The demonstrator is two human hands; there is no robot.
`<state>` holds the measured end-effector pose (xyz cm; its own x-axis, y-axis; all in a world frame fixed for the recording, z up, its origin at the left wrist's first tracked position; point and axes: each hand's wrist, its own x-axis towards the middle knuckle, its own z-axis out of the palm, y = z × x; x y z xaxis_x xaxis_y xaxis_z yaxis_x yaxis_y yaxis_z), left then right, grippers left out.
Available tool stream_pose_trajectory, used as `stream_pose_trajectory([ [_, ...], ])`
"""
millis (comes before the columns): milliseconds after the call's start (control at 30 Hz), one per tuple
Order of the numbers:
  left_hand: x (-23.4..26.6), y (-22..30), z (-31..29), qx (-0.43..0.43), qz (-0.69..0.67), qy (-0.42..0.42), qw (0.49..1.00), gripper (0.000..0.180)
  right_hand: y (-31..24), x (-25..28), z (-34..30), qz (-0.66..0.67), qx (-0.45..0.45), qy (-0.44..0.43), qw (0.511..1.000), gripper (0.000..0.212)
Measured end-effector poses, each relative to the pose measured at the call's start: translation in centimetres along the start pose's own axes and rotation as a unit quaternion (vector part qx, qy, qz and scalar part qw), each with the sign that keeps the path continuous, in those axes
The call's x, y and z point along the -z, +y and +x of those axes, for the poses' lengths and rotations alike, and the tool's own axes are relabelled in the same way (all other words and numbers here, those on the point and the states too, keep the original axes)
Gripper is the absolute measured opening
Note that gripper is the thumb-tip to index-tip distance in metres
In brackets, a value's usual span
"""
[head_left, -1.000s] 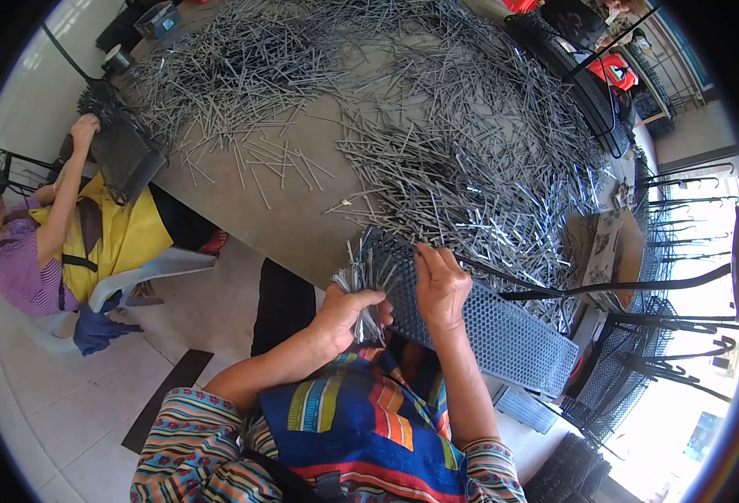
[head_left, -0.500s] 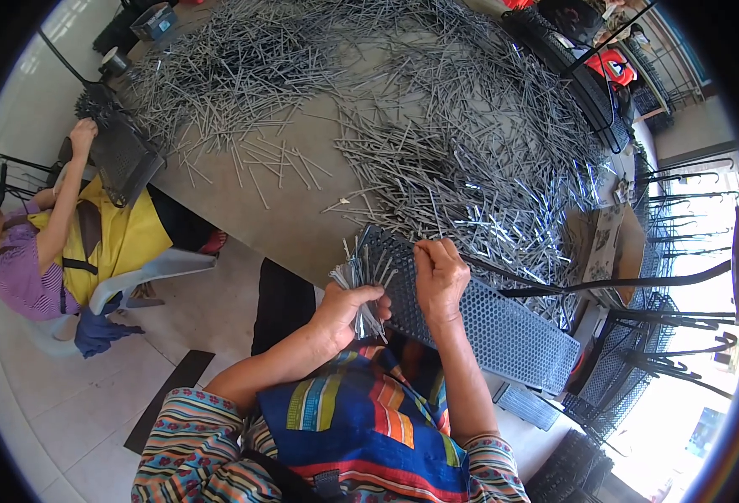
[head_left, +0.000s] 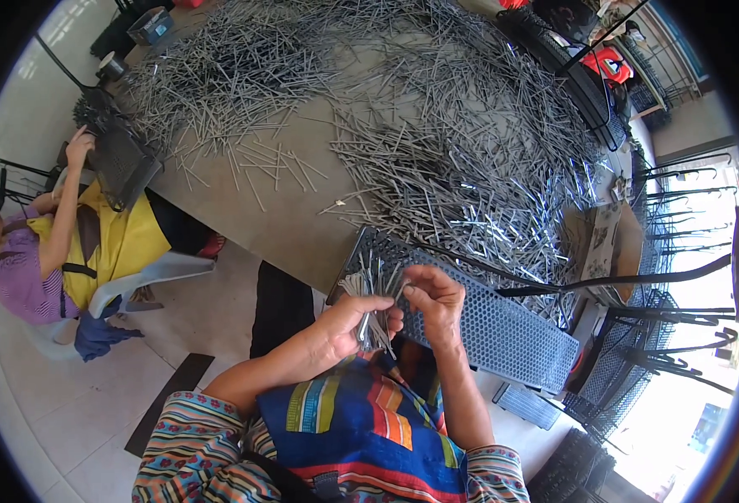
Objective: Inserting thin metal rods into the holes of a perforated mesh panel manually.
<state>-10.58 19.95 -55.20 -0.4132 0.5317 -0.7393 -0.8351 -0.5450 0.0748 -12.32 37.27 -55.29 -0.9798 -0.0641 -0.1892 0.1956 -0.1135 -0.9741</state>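
A fanned bundle of thin grey metal strips is gripped in my left hand, with the thumb pressed across it. My right hand is close beside the bundle, thumb and fingers curled together at the strips' right side. Whatever lies between its fingertips is too small to make out. Under both hands, a dark panel perforated with rows of holes slants across the table's near edge toward the lower right. A long black rod runs along and beyond it to the right.
Heaps of loose strips cover much of the table. At the left, another person sits on a plastic chair, a hand on a similar dark panel. Black hooked rods and a cardboard box stand at the right.
My right hand has moved left and slightly down from over the panel to the bundle. My left hand still holds the strips, tilted a little differently.
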Motion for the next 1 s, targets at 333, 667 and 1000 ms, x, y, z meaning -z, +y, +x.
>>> stream_pose_trajectory([
  [333,0.4,-0.5,0.3,-0.127,-0.045,0.066,0.989,0.014,-0.2,1.1,-1.2,0.156,0.027,0.034,0.987,0.005],
  [667,0.1,-0.5,0.1,-0.21,0.043,0.086,0.973,0.009,-0.5,0.6,1.9,-0.163,0.219,0.235,0.933,0.006],
  [1000,-0.2,-0.3,0.4,-0.217,0.047,0.09,0.971,0.011,-1.0,0.1,2.7,-0.353,0.282,0.185,0.873,0.009],
])
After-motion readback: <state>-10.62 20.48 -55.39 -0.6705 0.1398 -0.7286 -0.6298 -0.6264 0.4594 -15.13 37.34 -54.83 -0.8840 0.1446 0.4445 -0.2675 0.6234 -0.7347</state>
